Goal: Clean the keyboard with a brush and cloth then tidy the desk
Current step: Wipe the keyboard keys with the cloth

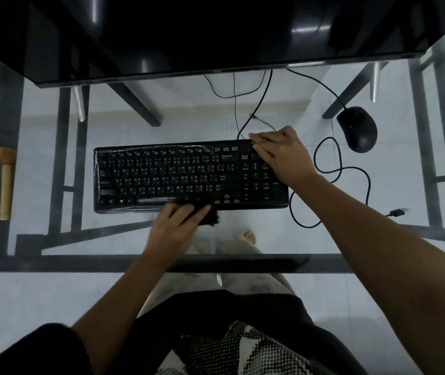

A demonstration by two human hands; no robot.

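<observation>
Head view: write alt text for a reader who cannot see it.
Seen from above, a person's left hand presses a dark cloth on the front edge of a black keyboard while the right hand steadies its far right corner. On the glass desk, a brush lies far left, a mouse right, below a monitor.
</observation>
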